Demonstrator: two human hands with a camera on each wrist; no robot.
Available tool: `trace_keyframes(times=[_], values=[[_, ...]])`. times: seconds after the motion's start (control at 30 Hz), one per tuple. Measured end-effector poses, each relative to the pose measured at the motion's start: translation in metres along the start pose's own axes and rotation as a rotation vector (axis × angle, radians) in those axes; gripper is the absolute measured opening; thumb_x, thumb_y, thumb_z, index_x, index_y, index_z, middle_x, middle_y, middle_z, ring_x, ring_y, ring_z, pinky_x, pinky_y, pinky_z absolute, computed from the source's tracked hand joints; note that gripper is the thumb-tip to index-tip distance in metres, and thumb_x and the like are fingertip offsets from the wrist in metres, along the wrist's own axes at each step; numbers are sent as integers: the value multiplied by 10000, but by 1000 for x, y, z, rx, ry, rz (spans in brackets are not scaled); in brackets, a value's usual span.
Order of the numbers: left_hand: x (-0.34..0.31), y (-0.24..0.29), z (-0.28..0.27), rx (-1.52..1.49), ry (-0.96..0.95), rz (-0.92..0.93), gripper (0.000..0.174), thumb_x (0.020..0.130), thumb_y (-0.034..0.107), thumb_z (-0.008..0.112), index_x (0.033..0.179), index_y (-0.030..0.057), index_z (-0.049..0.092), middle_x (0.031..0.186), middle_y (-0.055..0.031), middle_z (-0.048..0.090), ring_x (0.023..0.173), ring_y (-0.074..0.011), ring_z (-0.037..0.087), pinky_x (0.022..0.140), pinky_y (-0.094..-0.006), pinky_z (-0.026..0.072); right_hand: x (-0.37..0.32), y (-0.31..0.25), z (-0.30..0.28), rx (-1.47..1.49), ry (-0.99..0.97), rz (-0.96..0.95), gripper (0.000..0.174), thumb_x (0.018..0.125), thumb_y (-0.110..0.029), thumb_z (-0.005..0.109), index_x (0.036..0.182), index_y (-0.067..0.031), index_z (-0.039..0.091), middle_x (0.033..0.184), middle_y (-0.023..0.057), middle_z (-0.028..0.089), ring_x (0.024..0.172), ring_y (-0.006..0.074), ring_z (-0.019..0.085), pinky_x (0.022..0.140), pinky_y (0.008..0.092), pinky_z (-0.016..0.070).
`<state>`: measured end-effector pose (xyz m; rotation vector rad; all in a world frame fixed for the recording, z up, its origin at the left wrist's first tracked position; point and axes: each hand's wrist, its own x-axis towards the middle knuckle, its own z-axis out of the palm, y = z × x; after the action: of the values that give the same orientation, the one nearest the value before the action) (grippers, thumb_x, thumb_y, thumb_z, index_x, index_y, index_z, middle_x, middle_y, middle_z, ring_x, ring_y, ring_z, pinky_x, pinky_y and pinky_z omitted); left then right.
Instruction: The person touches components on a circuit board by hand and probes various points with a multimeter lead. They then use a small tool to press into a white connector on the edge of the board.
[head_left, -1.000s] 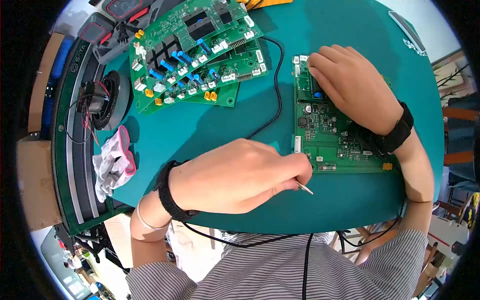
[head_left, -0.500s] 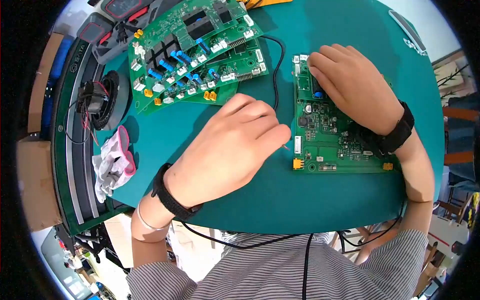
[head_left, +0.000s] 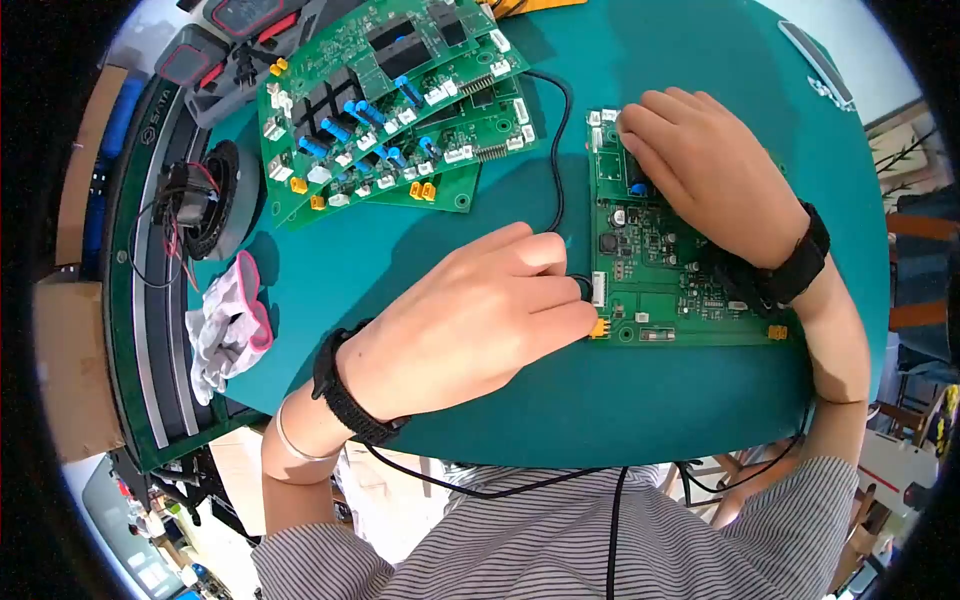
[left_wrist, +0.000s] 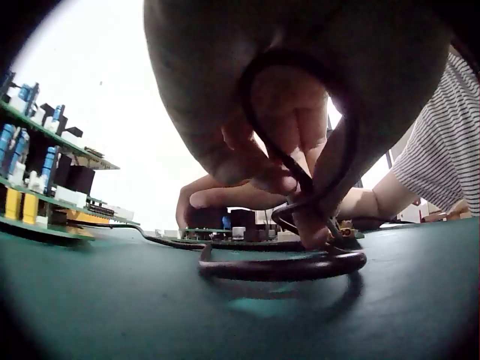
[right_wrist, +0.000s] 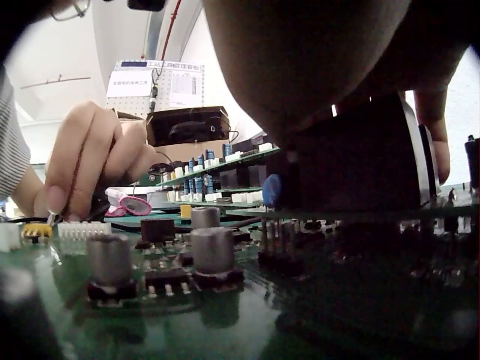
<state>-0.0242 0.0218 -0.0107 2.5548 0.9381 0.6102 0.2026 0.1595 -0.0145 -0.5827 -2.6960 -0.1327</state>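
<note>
At the lower left corner of the green circuit board (head_left: 660,300), the left hand (head_left: 465,325) pinches a thin lead, its fingertips beside a yellow connector (head_left: 600,328). A black cable (left_wrist: 281,268) loops through that hand in the left wrist view; in the right wrist view, the left hand (right_wrist: 94,157) has a thin tip at the yellow connector (right_wrist: 37,231). The right hand (head_left: 710,170) lies over the board's upper part, fingers bent round a dark module (right_wrist: 352,165) on it. Its fingertips are partly hidden.
Several stacked circuit boards (head_left: 380,110) lie at the upper left of the green table (head_left: 480,440). A round black fan-like part (head_left: 215,200) and a white-and-pink glove (head_left: 232,320) are at the left. The black cable (head_left: 558,150) runs beside the stack.
The left hand moved up and left off the board's lower left corner, uncovering the yellow connector, then came back right and down to it. The right hand has stayed in place.
</note>
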Motion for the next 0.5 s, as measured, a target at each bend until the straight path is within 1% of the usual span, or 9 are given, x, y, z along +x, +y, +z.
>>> trace_keyframes(times=[0.1, 0.2, 0.5], values=[[0, 0, 0, -18, 23, -3, 226, 726, 23, 745, 946, 71, 722, 853, -9, 686, 839, -233, 588, 736, -366, 494, 0, 0, 0, 7, -5, 1, 151, 1001, -182, 596, 940, -44, 597, 871, 105, 609, 867, 309, 620, 798, 431, 500], [0, 0, -1, 7, -8, -3, 227, 734, 25, 742, 954, 78, 728, 842, 0, 681, 833, -234, 582, 735, -363, 487, -1, 0, 0, 5, -3, 1, 151, 1004, -182, 593, 945, -43, 599, 873, 104, 610, 867, 307, 621, 800, 430, 501], [-1, -1, 1, -44, 18, 10, 240, 751, 31, 736, 986, 82, 738, 826, -1, 671, 841, -235, 588, 751, -364, 482, -1, 1, 1, 0, -8, -1, 154, 1004, -187, 593, 950, -43, 600, 879, 101, 617, 875, 302, 626, 806, 429, 504]])
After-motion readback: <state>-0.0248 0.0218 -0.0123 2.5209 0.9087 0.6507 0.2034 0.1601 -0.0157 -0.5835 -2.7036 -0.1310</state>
